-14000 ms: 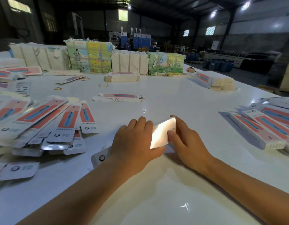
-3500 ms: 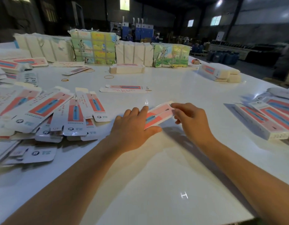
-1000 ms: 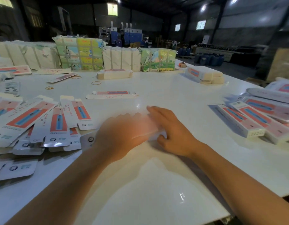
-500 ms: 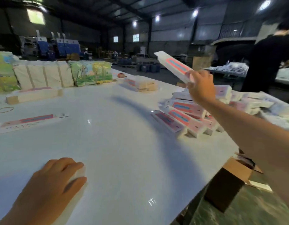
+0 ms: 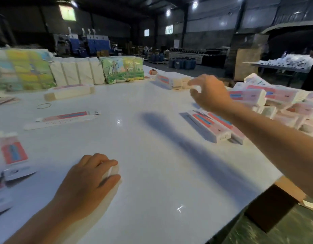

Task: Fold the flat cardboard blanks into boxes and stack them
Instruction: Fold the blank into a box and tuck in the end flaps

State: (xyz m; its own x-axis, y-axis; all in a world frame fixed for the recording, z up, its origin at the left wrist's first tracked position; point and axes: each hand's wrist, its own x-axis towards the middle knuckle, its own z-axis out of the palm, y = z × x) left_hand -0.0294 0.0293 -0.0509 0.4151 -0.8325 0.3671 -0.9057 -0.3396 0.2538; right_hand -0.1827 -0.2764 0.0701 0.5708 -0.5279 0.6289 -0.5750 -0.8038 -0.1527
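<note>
The right hand (image 5: 211, 93) hung in the air above the far right part of the table (image 5: 152, 138), fingers loosely curled and spread, with nothing visibly held between them; motion blur left the fingertips soft. Just beyond and below it lay the heap of folded boxes (image 5: 275, 103), white cartons printed pink and blue, piled loosely along the table's right edge, with two more folded boxes (image 5: 212, 126) lying side by side on the tabletop under the wrist. The left hand (image 5: 92, 178) rested low on the near part of the table, its fingers curled over a small pale piece of cardboard (image 5: 112, 170), of which only an edge showed at the fingertips, so whether it was gripped or merely covered could not be told. To the left of that hand, at the frame's edge, lay the flat blanks (image 5: 11, 155), overlapping one another. Farther out a single flat blank (image 5: 62, 118) lay alone on the white surface, a rubber band (image 5: 44, 106) beyond it, then a long closed carton (image 5: 69, 92). Along the back stood wrapped bundles (image 5: 78, 73) with colourful printed packs (image 5: 122, 69) beside them.
</note>
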